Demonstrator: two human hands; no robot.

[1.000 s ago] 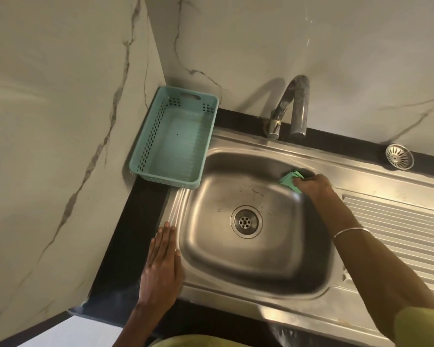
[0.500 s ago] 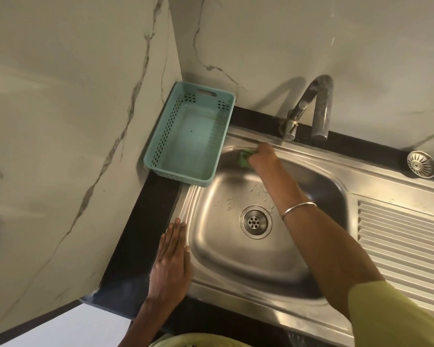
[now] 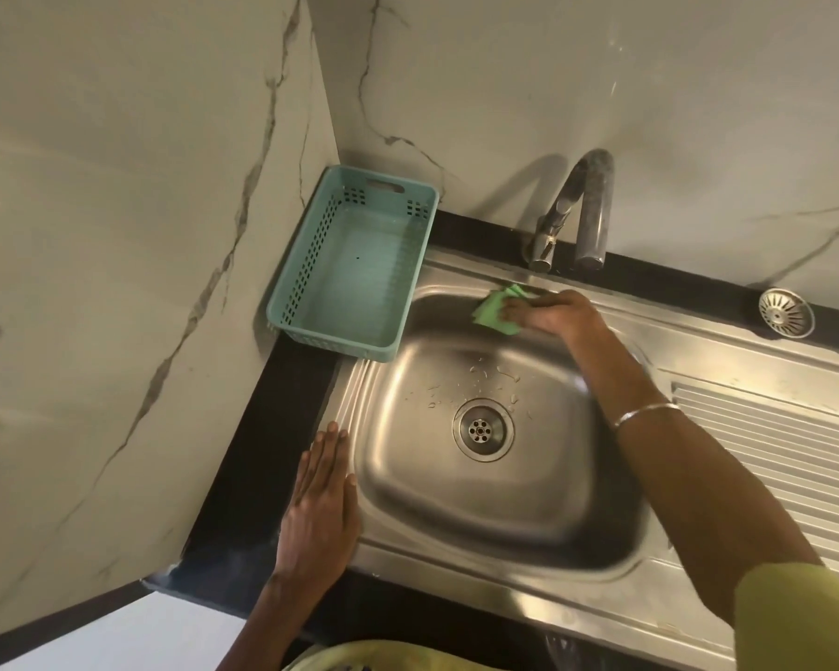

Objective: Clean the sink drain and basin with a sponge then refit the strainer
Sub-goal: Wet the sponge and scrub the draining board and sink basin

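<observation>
- The right hand [image 3: 548, 314] reaches across the stainless steel sink basin [image 3: 500, 486] to its far wall, just below the rear rim and in front of the curved metal tap [image 3: 582, 210].
- The green rectangular sponge [image 3: 497, 312] lies under the fingertips [image 3: 512, 316] of that hand, pressed against the upper part of the far basin wall; most of the sponge sticks out to the left of the fingers, with a folded corner poking up toward the rim.
- The fingers bend over the sponge's right part and clamp it against the steel; the thumb is hidden, so how it bears on the sponge cannot be told.
- A thin silver bangle [image 3: 642, 414] sits on the right forearm, which crosses above the right side of the basin.
- The left hand [image 3: 323, 506] lies flat, fingers straight and together, palm down on the ridged left rim of the sink, holding nothing.
- The round drain opening [image 3: 481, 430] with its perforated centre sits in the basin floor, well apart from the sponge; a few water drops lie just beyond it.
- The round metal strainer [image 3: 785, 313] rests on the black counter strip at the far right, behind the ribbed draining board [image 3: 776, 457].
- An empty teal perforated plastic basket [image 3: 354, 263] stands in the corner, its near right corner overlapping the sink's rim.
</observation>
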